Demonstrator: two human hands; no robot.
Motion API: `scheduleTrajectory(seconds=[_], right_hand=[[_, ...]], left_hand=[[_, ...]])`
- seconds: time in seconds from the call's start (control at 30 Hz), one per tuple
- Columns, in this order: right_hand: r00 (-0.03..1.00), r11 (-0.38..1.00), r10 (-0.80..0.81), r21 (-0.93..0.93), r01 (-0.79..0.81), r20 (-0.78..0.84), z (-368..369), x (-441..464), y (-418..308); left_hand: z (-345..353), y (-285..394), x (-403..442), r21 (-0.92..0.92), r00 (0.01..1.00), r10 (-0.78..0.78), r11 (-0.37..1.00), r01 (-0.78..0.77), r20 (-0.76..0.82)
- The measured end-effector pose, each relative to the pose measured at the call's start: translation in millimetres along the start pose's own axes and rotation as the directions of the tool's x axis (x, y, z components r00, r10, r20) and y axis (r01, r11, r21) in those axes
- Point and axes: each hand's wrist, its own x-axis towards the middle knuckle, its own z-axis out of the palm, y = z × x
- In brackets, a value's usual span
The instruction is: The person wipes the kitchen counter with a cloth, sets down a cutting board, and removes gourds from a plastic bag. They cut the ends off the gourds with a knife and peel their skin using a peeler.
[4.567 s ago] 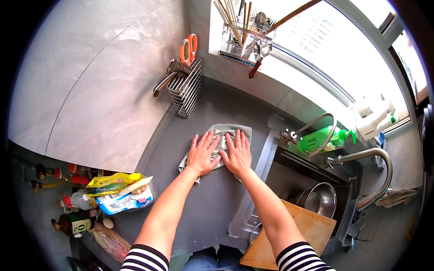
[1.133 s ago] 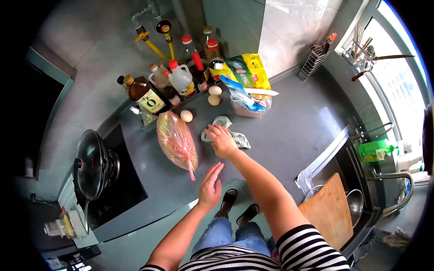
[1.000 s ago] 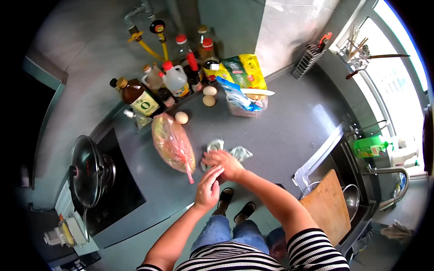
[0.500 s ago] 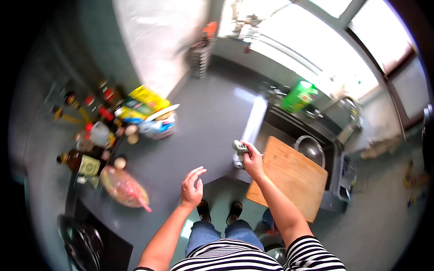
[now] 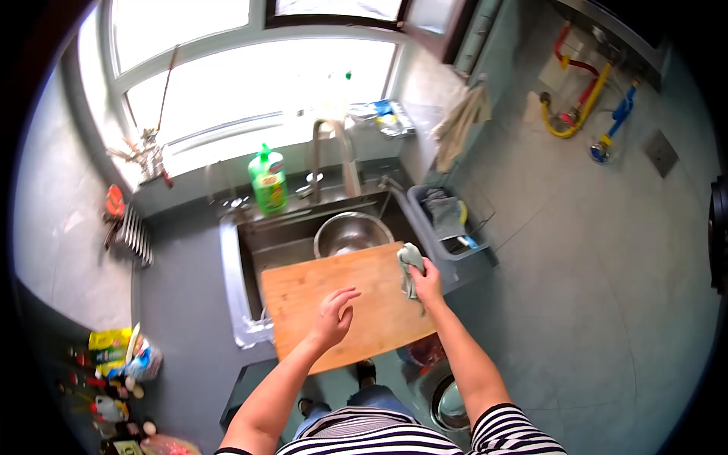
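A wooden cutting board [image 5: 364,315] lies across the front of the steel sink [image 5: 250,280]. At the board's right edge, my right hand [image 5: 427,282] grips a crumpled grey-green cloth [image 5: 409,265]. Over the left half of the board is my left hand [image 5: 332,317], its fingers apart and nothing in them; whether it touches the wood I cannot tell. Behind the board, a metal bowl [image 5: 350,231] sits in the basin, partly covered by the board's far edge.
A green soap bottle [image 5: 268,182] and a faucet [image 5: 334,152] stand behind the sink. To its right is a grey plastic caddy [image 5: 455,246] with cloths. A knife rack [image 5: 133,235] stands at the left wall. Bottles and packets crowd the lower left counter [image 5: 182,303].
The view has swung right toward the sink. My right hand has carried the cloth from the counter by the sink's left edge to the board's right edge. My left hand is now over the board.
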Motion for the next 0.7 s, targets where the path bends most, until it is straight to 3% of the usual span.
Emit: scheduleTrajectory(seconds=[0.1,0.2,0.3,0.4,0.5,0.53,0.63,0.7], right_hand=[[0.978,0.972,-0.142,-0.207,0.109,-0.154,-81,53,-7],[0.883,0.881,-0.409,-0.352,0.316,-0.23,-140,115,-53],[0.726,0.569,-0.687,-0.64,0.516,-0.026,-181,182,-73],[0.837,0.446,-0.544,-0.823,0.351,0.062,-184,216,-39],[0.898,0.449,-0.391,-0.811,0.375,0.199,-177,201,-10],[0.843,0.37,-0.503,-0.835,0.408,0.189,-172,192,-9],[0.801,0.431,-0.543,-0.734,0.525,0.254,-148,155,-5],[0.858,0.626,-0.395,-0.588,0.513,0.328,-122,134,28]], left_hand=[[45,15,53,-0.024,0.998,0.019,1.0,-0.018,0.068],[84,33,106,-0.027,0.993,0.075,0.997,-0.073,0.087],[115,46,153,-0.021,0.988,0.124,0.992,-0.122,0.087],[136,51,183,-0.003,0.982,0.171,0.985,-0.171,0.085],[150,29,189,0.001,0.988,0.13,0.991,-0.13,0.083],[150,21,186,0.005,0.993,0.089,0.996,-0.09,0.081],[137,-11,160,0.076,1.0,-0.021,0.997,0.021,0.001],[120,-47,129,0.164,0.987,-0.117,0.977,0.134,-0.107]])
